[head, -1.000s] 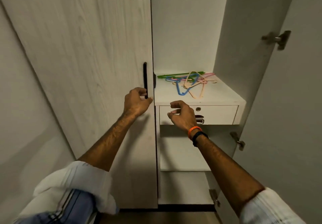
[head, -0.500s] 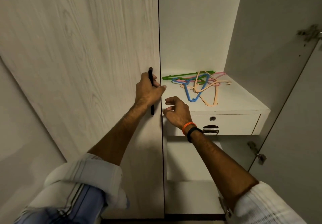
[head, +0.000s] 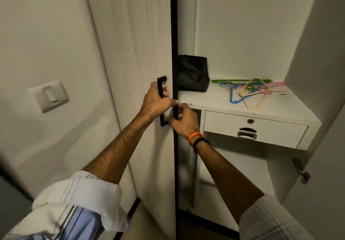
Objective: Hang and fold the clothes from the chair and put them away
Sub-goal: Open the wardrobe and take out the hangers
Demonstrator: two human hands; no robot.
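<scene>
L hand (head: 155, 101) curled round door handle (head: 161, 100); R hand (head: 184, 121) fingers gripping door edge (head: 175, 71).

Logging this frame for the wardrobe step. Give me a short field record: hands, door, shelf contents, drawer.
left hand: grips the black door handle
right hand: fingers curled round the door edge
wardrobe door: partly open, edge-on to the camera
shelf: pile of coloured plastic hangers; dark bag at the left
drawer: shut, metal pull and keyhole
clothes: none in view
</scene>
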